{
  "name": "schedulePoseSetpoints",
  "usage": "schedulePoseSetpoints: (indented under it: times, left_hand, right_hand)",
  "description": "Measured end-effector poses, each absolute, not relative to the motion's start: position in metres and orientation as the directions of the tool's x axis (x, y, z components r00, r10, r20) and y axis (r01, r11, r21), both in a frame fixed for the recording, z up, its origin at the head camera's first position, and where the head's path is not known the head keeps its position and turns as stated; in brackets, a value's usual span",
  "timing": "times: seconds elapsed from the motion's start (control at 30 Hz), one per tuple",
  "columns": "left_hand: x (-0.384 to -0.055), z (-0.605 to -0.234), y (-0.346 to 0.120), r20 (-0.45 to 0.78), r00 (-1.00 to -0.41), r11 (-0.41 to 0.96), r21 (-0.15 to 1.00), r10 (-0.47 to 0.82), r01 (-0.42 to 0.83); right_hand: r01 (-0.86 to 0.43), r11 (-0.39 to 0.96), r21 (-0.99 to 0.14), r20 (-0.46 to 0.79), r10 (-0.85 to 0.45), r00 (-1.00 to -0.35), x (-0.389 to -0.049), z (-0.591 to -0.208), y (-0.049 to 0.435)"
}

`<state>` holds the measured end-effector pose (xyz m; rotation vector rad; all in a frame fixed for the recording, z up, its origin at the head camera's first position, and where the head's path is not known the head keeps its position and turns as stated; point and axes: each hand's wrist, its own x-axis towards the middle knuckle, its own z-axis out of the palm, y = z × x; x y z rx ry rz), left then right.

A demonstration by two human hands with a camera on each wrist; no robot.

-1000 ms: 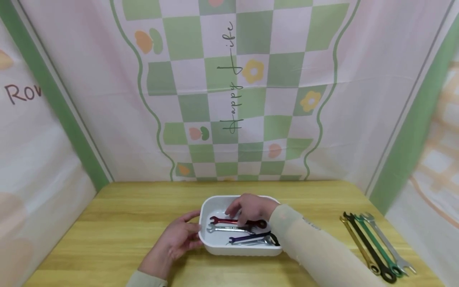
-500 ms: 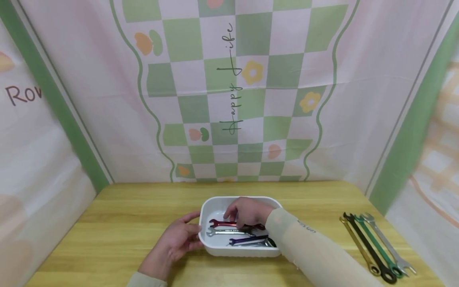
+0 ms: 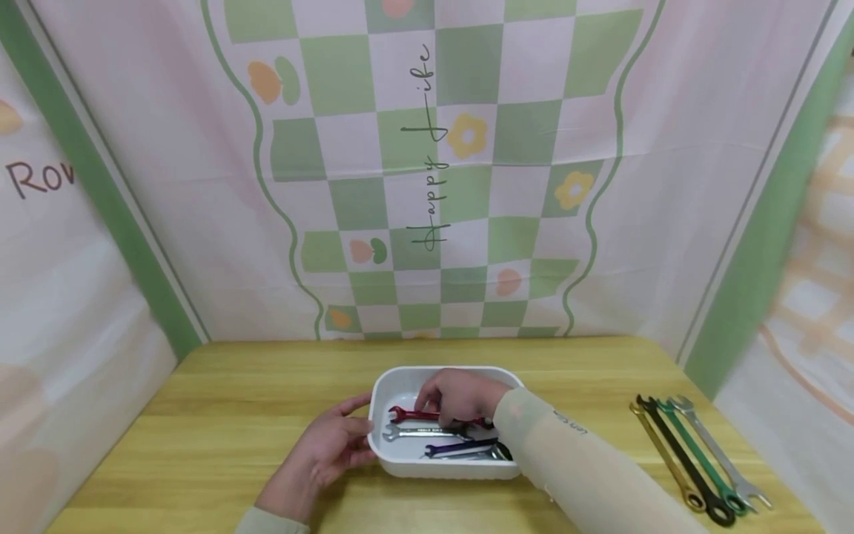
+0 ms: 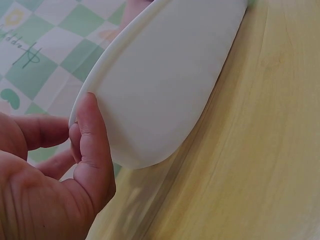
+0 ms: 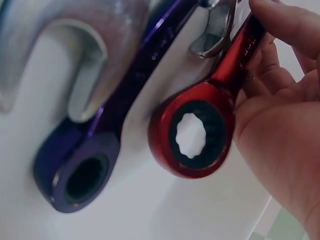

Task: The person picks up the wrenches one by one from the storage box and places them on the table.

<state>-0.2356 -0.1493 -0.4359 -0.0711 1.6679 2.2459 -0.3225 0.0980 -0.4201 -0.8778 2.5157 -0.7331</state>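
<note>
My right hand (image 3: 460, 397) reaches into a white rectangular bin (image 3: 437, 470) and pinches the handle of a red combination wrench (image 5: 162, 122). Its open end lies toward the bin's left side in the head view. Nearer me in the bin lie a silver wrench (image 3: 416, 432), a purple ratcheting wrench (image 3: 457, 447) and another silver wrench, mostly hidden. The purple wrench's ring end shows close up in the right wrist view. At the bin's left end, my left hand (image 3: 339, 441) touches the outside wall and rim with relaxed fingers.
On the table's right side lie a gold wrench (image 3: 667, 457), a black wrench (image 3: 683, 461), a green wrench (image 3: 700, 454) and a large silver wrench (image 3: 720, 452), side by side. A patterned cloth (image 3: 437, 185) hangs behind the wooden table (image 3: 267, 393).
My right hand has shifted slightly left along the red wrench, covering more of its ring end in the head view. The left hand and the bin stay nearly in place.
</note>
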Motion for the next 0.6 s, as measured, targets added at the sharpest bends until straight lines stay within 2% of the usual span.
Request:
schedulePoseSetpoints:
  times: [0.23, 0.6]
  left_hand:
    - [-0.235, -0.436, -0.149, -0.24, -0.941, -0.249, 0.921, 0.24, -0.298]
    - [-0.236, -0.437, -0.15, -0.239, -0.941, -0.247, 0.922, 0.24, -0.297]
  right_hand:
    - [-0.478, 0.657, -0.584, -0.192, -0.683, -0.705, -0.323, -0.415, 0.1]
    - [-0.37, 0.615, -0.696, -0.19, -0.655, -0.732, -0.328, -0.405, 0.104]
